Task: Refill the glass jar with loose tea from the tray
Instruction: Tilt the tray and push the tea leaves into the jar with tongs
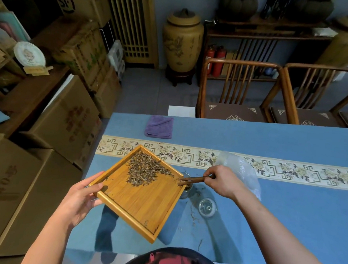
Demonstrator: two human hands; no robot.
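One tray (pixel 145 201), one jar (pixel 186 188), two hands

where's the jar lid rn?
In the head view the glass lid lies on the blue tablecloth, right of the wooden tray and just nearer the person than the glass jar, under the right forearm.

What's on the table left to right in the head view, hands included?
left hand gripping the tray edge → wooden tray → loose tea → glass jar, mostly hidden behind the tray corner → glass lid → right hand holding a wooden scoop → clear plastic bag.
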